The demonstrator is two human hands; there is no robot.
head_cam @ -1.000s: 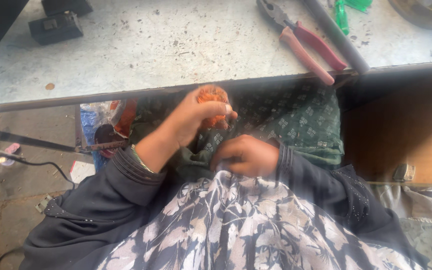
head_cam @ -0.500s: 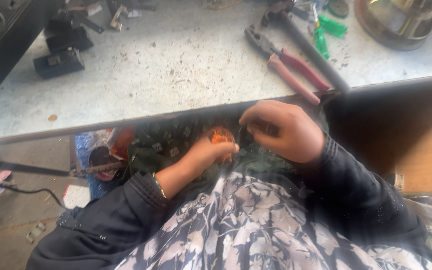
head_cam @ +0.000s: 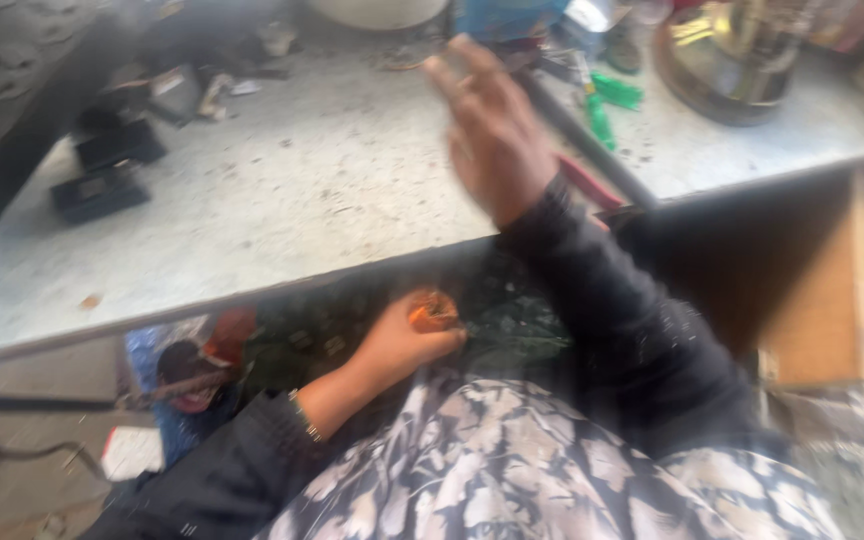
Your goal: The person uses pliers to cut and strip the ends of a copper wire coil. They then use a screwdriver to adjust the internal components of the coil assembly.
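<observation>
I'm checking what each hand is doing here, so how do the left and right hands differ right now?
The left hand sits low, below the table's edge, while the right hand is raised above the tabletop. The left hand is closed around a small orange object; the right hand is open and holds nothing. The left hand looks fairly sharp; the right hand is motion-blurred. Both come out of dark sleeves.

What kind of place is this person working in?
Probably a small repair workshop: a worn grey workbench strewn with red-handled pliers, a green-handled tool and small black parts.
</observation>
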